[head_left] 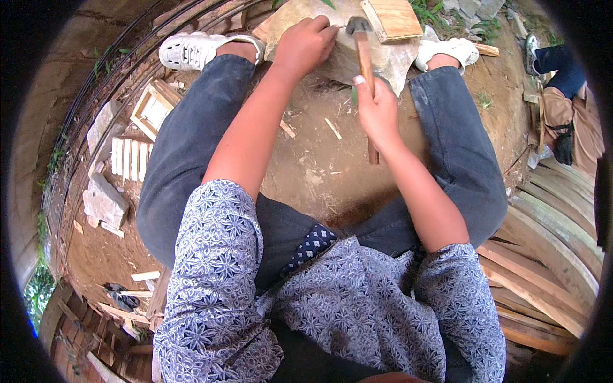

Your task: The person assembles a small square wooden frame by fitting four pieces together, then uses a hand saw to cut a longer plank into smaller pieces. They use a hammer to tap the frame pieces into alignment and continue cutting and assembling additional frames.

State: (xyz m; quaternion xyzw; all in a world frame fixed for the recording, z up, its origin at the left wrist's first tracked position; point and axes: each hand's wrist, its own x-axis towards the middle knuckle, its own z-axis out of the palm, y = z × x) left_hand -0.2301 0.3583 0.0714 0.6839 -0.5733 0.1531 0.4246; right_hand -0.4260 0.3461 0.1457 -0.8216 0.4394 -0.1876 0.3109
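Note:
My right hand point(379, 113) is wrapped round the wooden handle of a hammer point(364, 59), thumb laid along it. The hammer's dark metal head is at the far end, over a large flat pale stone point(348, 56). On the left part of that stone, my left hand point(306, 46) is closed, its fingertips pinched together close to the hammer head. What sits between those fingers, if anything, is too small or hidden to make out. Just right of the hammer head, a small wooden box-like piece point(394, 20) rests on the stone.
My white clogs point(185, 51) flank the stone. Left lie a wooden frame point(155, 107), a slatted wooden piece point(131, 157), broken rocks point(105, 201) and black cables point(71, 105). Long planks point(543, 223) are stacked at right. Another person point(571, 102) is at the far right. Wood chips litter the dirt.

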